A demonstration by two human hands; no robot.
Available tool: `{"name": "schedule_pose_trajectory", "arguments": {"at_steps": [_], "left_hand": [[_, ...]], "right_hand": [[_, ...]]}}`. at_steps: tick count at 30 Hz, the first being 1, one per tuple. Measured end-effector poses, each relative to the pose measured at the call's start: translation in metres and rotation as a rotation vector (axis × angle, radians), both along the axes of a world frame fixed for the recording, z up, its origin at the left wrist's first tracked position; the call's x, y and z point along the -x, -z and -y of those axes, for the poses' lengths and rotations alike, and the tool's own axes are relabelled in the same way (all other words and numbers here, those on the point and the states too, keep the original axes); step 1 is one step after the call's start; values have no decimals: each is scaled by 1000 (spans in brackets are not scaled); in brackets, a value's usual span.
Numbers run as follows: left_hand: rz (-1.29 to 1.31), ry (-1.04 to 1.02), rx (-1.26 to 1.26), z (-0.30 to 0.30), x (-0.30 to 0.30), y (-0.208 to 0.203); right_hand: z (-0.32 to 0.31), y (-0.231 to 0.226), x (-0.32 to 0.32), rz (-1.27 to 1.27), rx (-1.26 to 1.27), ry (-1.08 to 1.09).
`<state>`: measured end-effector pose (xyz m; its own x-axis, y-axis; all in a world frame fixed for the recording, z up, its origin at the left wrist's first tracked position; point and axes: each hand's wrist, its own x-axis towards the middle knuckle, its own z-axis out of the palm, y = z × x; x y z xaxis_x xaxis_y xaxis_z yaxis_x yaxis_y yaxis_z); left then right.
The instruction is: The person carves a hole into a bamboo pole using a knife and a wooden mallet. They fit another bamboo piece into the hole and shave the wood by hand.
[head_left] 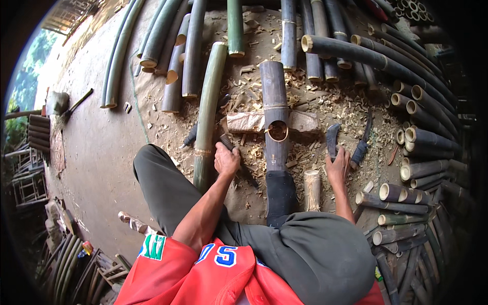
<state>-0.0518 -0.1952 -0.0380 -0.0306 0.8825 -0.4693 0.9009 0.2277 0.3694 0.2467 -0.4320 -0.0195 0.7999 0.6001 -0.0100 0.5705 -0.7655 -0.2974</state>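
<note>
My left hand (pixel 227 159) is closed around a dark tool with a ribbed handle (pixel 225 141); its kind is not clear. Beside that hand lies a long green bamboo pole (pixel 209 101). In my right hand (pixel 338 169) is a knife with a short curved dark blade (pixel 333 137), pointing away from me. Between the hands, a dark bamboo pole (pixel 274 86) with a round hole cut in its side rests across a pale wooden block (pixel 246 122). A black covering (pixel 280 193) meets the pole's near end.
Another curved blade with a wrapped handle (pixel 359 152) lies right of my right hand. A short pale bamboo piece (pixel 312 189) stands near my leg. Shavings (pixel 305 99) litter the ground. Bamboo poles are stacked at right (pixel 429 140) and lie across the far side (pixel 193 51).
</note>
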Motion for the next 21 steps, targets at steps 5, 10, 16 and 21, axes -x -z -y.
{"name": "schedule_pose_trajectory", "arguments": {"at_steps": [5,10,16,21], "left_hand": [[525,-223,-89,-2,27,-11],[1308,-384,347,-47,-33,-105],[1065,459,61,-23,-159,-153],[584,1286,-33,48,-206,-136]], "right_hand": [[57,-51,57,-287,-12,35],[149,-34,129,-657,494,193],[176,-23,150,-796,90,267],[190,-30,127,-1092,-381,340]]}}
